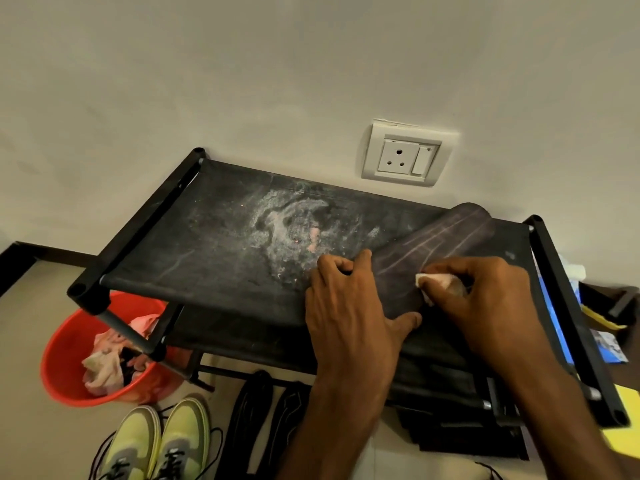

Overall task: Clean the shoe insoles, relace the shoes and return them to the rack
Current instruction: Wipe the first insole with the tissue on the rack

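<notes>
1. The insole (443,244) lies at an angle on the rack (152,220) top shelf, at its right end. The left hand (349,306) pins it, with bent fingers on its left edge and the thumb across the near end.
2. The right hand (485,292) is curled and pinches a small white wipe (427,284) against the insole surface.
3. Risk: the near end of the insole seems to overhang the shelf's front edge. If the left hand lets up during a hard rub, the insole could slide off to the floor.
4. Risk: a white powder patch (294,230) sits just beside the insole on the shelf. A wide stroke could drag that grit back onto the cleaned face.
5. Risk: the shelf is fabric and likely sags, so heavy pressure could buckle the insole or tip the rack.
6. Risk: the shoes (166,441) stand on the floor below with loose laces (104,452) trailing, which is a trip or snag hazard. Two floor insoles (249,410) lie next to them and could be stepped on.
7. Container: a red bucket (65,341) stands on the floor at the rack's left leg, partly under the shelf. It holds crumpled pink and white rags (104,362) and something dark; I can't tell whether there is water in it.
</notes>
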